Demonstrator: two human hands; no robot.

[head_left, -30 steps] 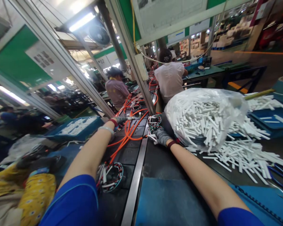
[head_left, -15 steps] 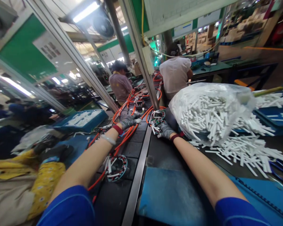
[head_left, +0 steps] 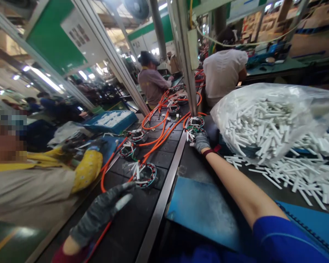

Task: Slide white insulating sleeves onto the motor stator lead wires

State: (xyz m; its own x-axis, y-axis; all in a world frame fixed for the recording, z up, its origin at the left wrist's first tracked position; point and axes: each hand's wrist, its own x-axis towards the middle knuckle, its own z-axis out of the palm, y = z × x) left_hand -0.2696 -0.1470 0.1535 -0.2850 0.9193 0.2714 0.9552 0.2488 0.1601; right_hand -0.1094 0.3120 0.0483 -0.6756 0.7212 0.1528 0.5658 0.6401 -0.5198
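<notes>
My right hand (head_left: 201, 141), in a grey glove, reaches far forward and closes on a wound stator (head_left: 195, 128) with coloured wires at the edge of the dark belt (head_left: 131, 226). My left hand (head_left: 100, 216), also gloved, is low and near me over the belt, blurred, with a short white tube (head_left: 123, 201) pinched at its fingers. Another stator (head_left: 145, 176) lies on the belt just beyond the left hand, with orange cables (head_left: 159, 140) running past it.
A clear bag of white tubes (head_left: 265, 120) and loose tubes (head_left: 304, 177) lie right of my arm. A blue mat (head_left: 205, 208) sits by the metal rail (head_left: 164, 199). A co-worker's yellow sleeve (head_left: 87, 168) is at left. Two people (head_left: 222, 71) work farther along.
My left hand has pulled back from the far cables to near my body. The view has swung left and down. My right hand stays at the far stator.
</notes>
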